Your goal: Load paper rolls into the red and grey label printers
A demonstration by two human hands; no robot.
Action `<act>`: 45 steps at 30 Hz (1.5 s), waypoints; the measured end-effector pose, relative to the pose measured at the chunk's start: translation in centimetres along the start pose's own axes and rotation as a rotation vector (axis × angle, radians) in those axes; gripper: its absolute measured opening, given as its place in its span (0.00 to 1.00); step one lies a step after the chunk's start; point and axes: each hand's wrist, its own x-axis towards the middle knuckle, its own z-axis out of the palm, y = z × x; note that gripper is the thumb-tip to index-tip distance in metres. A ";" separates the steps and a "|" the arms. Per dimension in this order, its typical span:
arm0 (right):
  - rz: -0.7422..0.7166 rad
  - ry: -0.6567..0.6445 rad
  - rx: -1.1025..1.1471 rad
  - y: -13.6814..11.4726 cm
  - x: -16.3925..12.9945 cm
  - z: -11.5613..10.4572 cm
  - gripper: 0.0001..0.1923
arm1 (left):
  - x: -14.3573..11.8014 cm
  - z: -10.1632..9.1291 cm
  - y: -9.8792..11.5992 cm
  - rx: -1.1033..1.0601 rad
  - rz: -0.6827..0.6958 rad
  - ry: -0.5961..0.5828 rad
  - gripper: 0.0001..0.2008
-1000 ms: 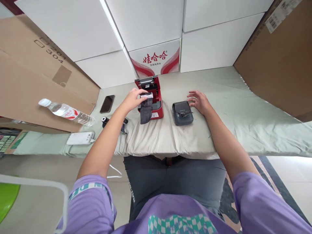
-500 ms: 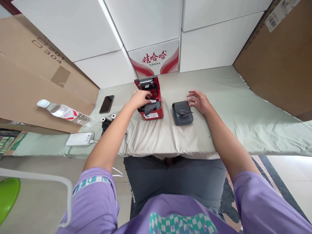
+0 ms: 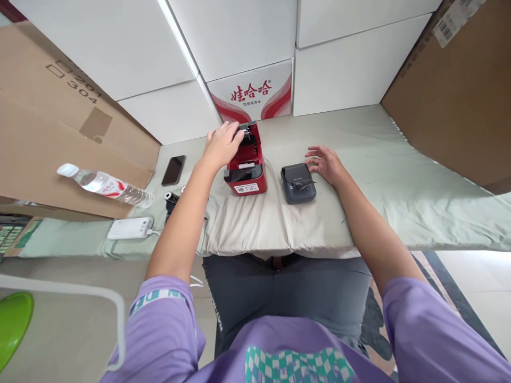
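A small red label printer (image 3: 248, 170) stands open on the cloth-covered table (image 3: 359, 159), with a paper roll lying inside its bay. My left hand (image 3: 221, 144) rests on the raised lid at the printer's back left, fingers curled over its top edge. A dark grey printer (image 3: 298, 183) sits just right of the red one. My right hand (image 3: 325, 162) lies flat on the cloth beside the grey printer's far right corner, fingers spread, holding nothing.
A black phone (image 3: 173, 169), small paper rolls (image 3: 172, 198), a white power bank (image 3: 131, 228) and a water bottle (image 3: 104, 185) lie at the left. White boxes (image 3: 247, 48) wall the back; cardboard (image 3: 451, 96) stands at the right. A green object (image 3: 11, 324) is at lower left.
My left hand put the paper roll with its dark strip into the red printer's bay, let go, and moved back onto the lid. My right hand stayed put.
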 end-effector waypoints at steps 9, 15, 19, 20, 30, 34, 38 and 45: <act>-0.001 -0.006 0.005 0.1 0.0 -0.1 0.21 | -4.1 -0.9 2.0 0.097 -0.127 -0.175 0.37; 0.005 0.004 -0.003 0.0 0.0 -0.1 0.22 | -4.5 -1.2 3.8 0.246 -0.193 -0.265 0.40; -0.007 0.003 -0.029 0.0 -0.3 0.1 0.21 | -4.5 -0.5 4.5 0.267 -0.183 -0.250 0.40; -0.012 0.005 -0.039 0.0 -0.4 0.2 0.21 | -4.4 -0.3 4.5 0.268 -0.184 -0.244 0.40; -0.077 0.017 -0.209 0.4 -1.1 1.2 0.23 | -8.9 2.1 5.3 -0.147 -0.022 0.165 0.33; -0.205 0.072 -0.381 1.5 -1.4 1.8 0.26 | -14.2 9.7 9.1 -0.575 0.040 0.339 0.23; -0.242 0.205 -0.435 2.1 -2.0 2.5 0.29 | -15.7 15.5 10.7 -0.772 -0.174 -0.006 0.18; -0.279 0.373 -0.510 2.6 -2.6 2.9 0.26 | -14.6 15.1 10.4 -0.732 -0.300 -0.063 0.13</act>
